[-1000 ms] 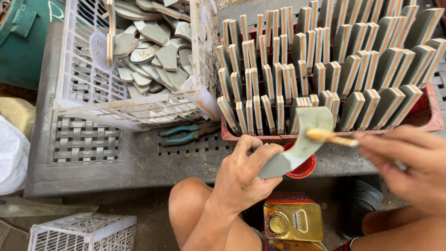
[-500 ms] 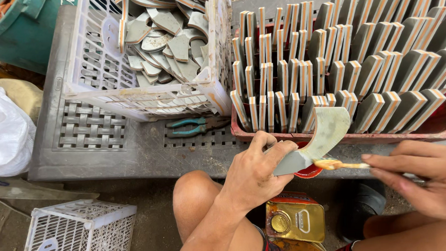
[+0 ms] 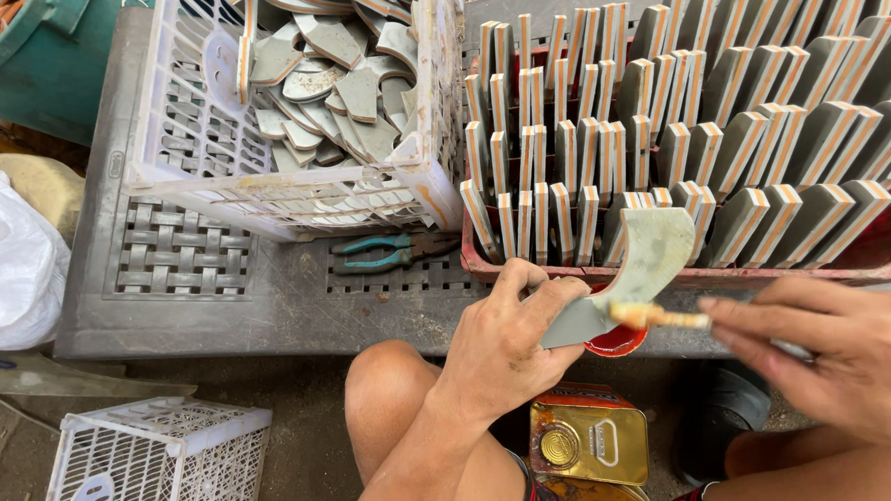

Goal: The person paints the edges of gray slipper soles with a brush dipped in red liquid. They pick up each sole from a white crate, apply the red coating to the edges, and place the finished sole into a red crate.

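Note:
My left hand grips a curved grey-green shaped piece by its lower end, tilted up to the right. My right hand holds a small brush with a yellowish wooden handle, its tip against the piece's lower edge. Just below the piece sits a small red dish, partly hidden. Behind stands a red tray packed with several upright grey pieces with orange-edged sides.
A white plastic crate holds a heap of loose grey pieces on the grey table. Teal-handled pliers lie beside it. A gold tin can stands between my knees, another white crate lower left, a white bag left.
The brush has dropped from the piece's upper edge to its lower edge. My right hand moved down slightly, and the view has shifted a little.

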